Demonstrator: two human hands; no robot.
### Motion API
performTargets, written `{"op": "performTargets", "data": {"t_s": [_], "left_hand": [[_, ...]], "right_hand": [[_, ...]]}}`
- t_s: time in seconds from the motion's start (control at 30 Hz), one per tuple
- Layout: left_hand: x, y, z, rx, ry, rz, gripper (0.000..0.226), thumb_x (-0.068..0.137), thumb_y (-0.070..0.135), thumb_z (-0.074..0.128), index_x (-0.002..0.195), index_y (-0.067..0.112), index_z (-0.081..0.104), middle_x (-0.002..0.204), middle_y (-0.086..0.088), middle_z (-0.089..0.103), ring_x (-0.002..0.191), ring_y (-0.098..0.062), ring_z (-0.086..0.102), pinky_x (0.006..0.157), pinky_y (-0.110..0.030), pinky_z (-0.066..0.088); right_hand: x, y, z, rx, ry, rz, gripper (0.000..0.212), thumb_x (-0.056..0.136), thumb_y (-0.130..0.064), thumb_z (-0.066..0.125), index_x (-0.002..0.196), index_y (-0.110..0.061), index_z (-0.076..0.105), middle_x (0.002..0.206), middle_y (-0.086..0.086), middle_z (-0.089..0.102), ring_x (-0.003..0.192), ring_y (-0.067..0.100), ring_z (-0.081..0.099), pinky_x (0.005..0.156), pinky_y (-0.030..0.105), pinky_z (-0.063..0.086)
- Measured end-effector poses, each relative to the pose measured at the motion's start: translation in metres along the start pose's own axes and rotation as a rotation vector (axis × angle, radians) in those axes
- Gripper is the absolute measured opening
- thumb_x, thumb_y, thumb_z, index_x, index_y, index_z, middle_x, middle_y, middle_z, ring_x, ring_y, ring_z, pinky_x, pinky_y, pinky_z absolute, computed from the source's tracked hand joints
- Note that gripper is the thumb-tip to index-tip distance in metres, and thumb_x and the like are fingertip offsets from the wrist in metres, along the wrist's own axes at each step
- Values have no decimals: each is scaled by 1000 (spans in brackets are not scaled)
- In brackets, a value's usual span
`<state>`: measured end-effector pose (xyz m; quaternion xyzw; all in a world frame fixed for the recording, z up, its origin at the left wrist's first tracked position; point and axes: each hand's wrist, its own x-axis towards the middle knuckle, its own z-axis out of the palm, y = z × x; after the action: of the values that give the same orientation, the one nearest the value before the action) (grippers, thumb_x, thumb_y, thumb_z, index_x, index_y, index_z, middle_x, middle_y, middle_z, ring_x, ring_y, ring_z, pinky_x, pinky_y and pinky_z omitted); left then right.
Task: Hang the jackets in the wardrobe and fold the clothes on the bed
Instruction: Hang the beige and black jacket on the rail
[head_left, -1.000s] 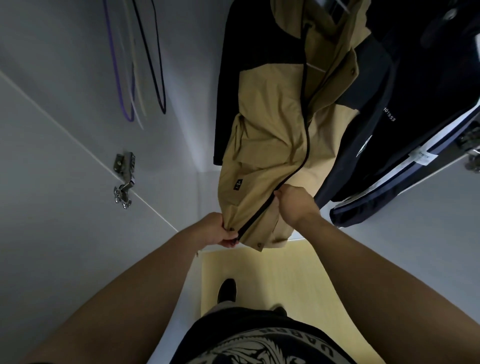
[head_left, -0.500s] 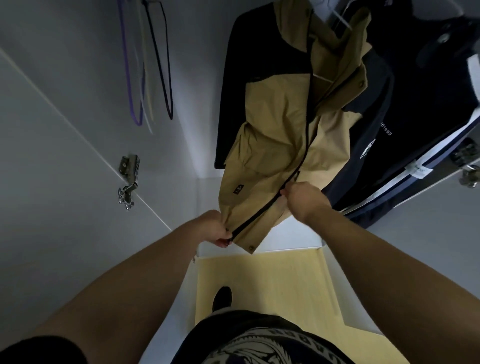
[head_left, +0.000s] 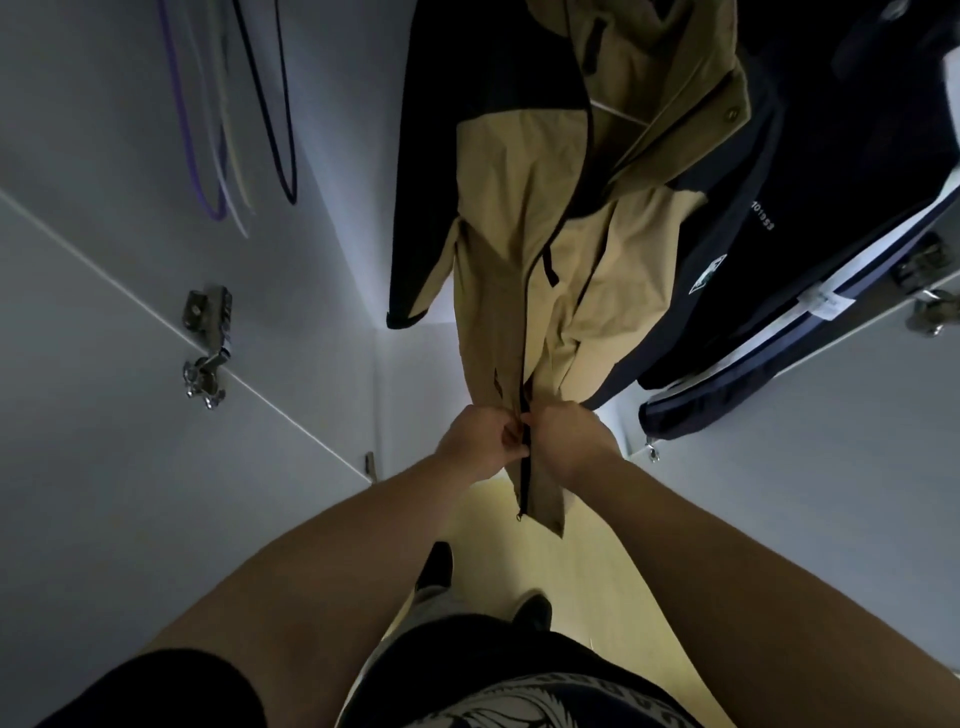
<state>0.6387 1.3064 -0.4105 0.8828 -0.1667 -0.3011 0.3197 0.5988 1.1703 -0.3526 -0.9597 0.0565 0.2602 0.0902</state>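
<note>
The tan and black jacket (head_left: 511, 218) already hangs inside the wardrobe (head_left: 332, 260), just beside a dark navy jacket (head_left: 789, 171). The left hand (head_left: 480, 441) and the right hand (head_left: 566, 439) meet low at its zipper (head_left: 525, 332), each with fingers curled, pinching one front edge. I judge that the hanging is nearly done. The bed is not in view, so I cannot tell about the folding.
</note>
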Motion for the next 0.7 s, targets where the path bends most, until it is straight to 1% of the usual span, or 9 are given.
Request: {"op": "performTargets", "data": {"t_s": [0.07,0.17,0.27,0.37,0.47,0.53,0.57,0.63,0.7], "left_hand": [[1,-5,10,48,12,17,21,91,37,70,83,18,73,82,4,70,80,-15,65,82,-37,57],[-1,-15,20,145,-18,23,19,96,32,63,89,16,70,88,0,69,84,-19,65,77,-36,55],[-4,-27,27,240,-41,36,19,98,32,59,93,15,67,92,-2,67,87,-21,63,77,-36,52],[-7,-28,28,262,-29,35,19,99,33,59,91,16,63,89,-1,65,85,-21,63,77,-36,52],[-4,-21,21,257,-79,26,21,98,32,61,89,14,62,89,-3,65,86,-22,63,77,-36,52],[1,-10,8,264,-160,-7,18,95,27,65,88,10,65,91,-6,67,88,-23,64,81,-39,55],[4,-4,-2,255,-198,-32,16,91,22,67,87,7,68,91,-8,68,88,-24,66,83,-42,57],[11,9,-22,186,-198,-82,16,86,18,69,80,3,71,85,-11,71,84,-26,69,83,-43,60],[11,30,-39,38,-135,-117,14,81,15,69,77,2,73,78,-12,73,76,-26,73,75,-37,61]], "right_hand": [[0,1,8,-12,-4,2,7,101,-11,48,100,-12,55,98,8,61,82,25,58,70,31,42],[-7,1,19,-85,-15,-12,14,104,-14,42,109,-11,55,97,9,62,89,30,65,71,33,47],[-10,3,21,-202,-10,-56,22,101,-8,39,116,-8,57,103,10,67,93,32,67,69,33,42],[-4,4,19,-251,74,-86,25,103,-10,38,116,-9,60,91,9,63,88,33,64,71,31,41],[-2,3,17,-227,96,-56,27,101,-6,39,120,-9,58,89,7,62,85,30,58,71,31,39],[-3,5,21,-174,127,-15,27,100,-5,40,121,-10,57,77,0,50,80,26,51,70,31,37],[-3,6,24,-130,119,4,26,102,-9,39,122,-12,57,75,-1,45,80,25,50,69,31,37],[-3,9,33,11,61,50,28,108,-23,35,124,-13,55,89,3,57,82,26,54,70,31,39],[0,8,43,150,22,107,31,109,-30,33,120,-14,57,105,9,64,80,26,53,69,32,41]]}}
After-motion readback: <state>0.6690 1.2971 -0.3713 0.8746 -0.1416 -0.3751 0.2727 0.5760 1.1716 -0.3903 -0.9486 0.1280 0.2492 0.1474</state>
